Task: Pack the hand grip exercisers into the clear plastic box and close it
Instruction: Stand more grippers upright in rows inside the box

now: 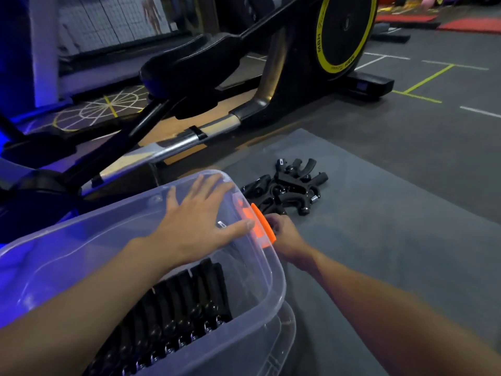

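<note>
The clear plastic box (252, 346) sits at lower left on a grey mat, its clear lid (89, 240) lying on top. Through the plastic I see a row of several black hand grip exercisers (184, 308) inside. My left hand (195, 223) lies flat on the lid with fingers spread. My right hand (284, 237) is curled around the orange latch (261, 226) at the box's right end; its fingertips are hidden behind the latch. A pile of several black exercisers (292, 188) lies on the mat just beyond that end.
The grey mat (393, 240) spreads to the right of the box. A black elliptical trainer (203, 77) with a yellow-rimmed flywheel (344, 31) stands close behind the box. Beyond lies dark floor with painted lines (428, 80) and red mats (471, 24).
</note>
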`<action>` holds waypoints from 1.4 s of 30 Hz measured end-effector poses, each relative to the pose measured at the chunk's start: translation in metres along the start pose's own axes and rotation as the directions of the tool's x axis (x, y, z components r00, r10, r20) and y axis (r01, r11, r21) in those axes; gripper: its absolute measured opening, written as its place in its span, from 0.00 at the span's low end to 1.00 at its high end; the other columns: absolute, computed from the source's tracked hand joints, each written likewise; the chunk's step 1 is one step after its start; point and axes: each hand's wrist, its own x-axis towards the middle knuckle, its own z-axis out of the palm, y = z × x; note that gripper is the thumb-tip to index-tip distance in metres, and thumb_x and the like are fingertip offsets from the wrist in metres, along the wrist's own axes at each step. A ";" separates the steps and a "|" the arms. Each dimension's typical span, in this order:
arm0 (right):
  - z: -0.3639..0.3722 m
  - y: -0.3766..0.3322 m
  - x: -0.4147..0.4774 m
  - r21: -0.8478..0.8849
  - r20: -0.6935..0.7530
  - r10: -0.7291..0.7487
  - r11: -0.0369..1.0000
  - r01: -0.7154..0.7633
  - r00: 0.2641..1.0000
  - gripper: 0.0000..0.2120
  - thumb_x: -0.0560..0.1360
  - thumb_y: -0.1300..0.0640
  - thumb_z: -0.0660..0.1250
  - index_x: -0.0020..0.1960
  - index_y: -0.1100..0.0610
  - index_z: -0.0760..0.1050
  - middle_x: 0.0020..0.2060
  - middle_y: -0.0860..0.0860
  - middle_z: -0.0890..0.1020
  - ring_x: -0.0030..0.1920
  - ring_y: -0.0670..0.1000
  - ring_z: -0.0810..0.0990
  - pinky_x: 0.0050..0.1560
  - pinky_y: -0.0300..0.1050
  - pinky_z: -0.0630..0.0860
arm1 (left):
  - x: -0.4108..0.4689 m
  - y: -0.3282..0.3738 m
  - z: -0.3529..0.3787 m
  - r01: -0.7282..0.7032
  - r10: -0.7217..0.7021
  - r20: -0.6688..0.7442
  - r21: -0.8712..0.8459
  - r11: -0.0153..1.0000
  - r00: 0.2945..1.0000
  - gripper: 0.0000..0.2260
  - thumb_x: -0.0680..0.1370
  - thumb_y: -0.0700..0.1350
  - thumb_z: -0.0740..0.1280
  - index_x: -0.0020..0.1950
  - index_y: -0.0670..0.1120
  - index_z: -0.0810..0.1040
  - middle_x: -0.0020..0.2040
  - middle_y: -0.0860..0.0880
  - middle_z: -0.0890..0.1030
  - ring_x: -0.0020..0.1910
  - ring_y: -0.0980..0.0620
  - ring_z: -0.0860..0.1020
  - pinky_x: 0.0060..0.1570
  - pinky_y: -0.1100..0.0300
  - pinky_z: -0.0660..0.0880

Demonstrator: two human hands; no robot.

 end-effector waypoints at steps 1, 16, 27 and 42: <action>0.009 0.014 0.013 -0.030 -0.009 0.007 1.000 -0.007 1.000 0.30 0.60 0.35 0.74 0.58 0.46 0.77 0.51 0.53 0.80 0.52 0.54 0.80 0.53 0.47 0.78 | 0.000 -0.001 0.000 -0.001 0.001 0.005 0.004 1.000 1.000 0.43 0.64 0.80 0.45 0.76 0.62 0.51 0.80 0.60 0.45 0.78 0.57 0.40 0.73 0.34 0.39; -0.002 -0.005 -0.017 0.113 -0.101 0.076 0.991 -0.065 0.992 0.26 0.64 0.64 0.77 0.61 0.54 0.77 0.54 0.53 0.79 0.44 0.48 0.76 0.41 0.31 0.71 | -0.002 -0.007 -0.002 -0.040 0.041 0.020 -0.028 0.999 0.999 0.43 0.65 0.80 0.44 0.77 0.64 0.49 0.79 0.62 0.44 0.77 0.61 0.41 0.74 0.37 0.39; -0.022 -0.009 -0.046 0.449 -0.128 0.233 0.880 -0.153 0.964 0.23 0.68 0.77 0.64 0.60 0.61 0.74 0.39 0.58 0.76 0.31 0.54 0.76 0.26 0.38 0.76 | -0.003 -0.010 -0.003 -0.048 0.049 0.046 -0.031 0.998 0.998 0.44 0.65 0.81 0.43 0.77 0.64 0.47 0.79 0.62 0.44 0.78 0.60 0.40 0.74 0.37 0.39; -0.109 -0.076 -0.102 0.254 -0.418 0.030 0.963 0.085 0.908 0.25 0.64 0.72 0.67 0.52 0.46 0.76 0.56 0.50 0.78 0.53 0.54 0.81 0.55 0.52 0.80 | -0.029 -0.008 -0.032 -0.071 0.070 -0.011 -0.109 0.992 0.997 0.39 0.69 0.76 0.44 0.77 0.62 0.52 0.78 0.59 0.56 0.79 0.55 0.50 0.75 0.38 0.43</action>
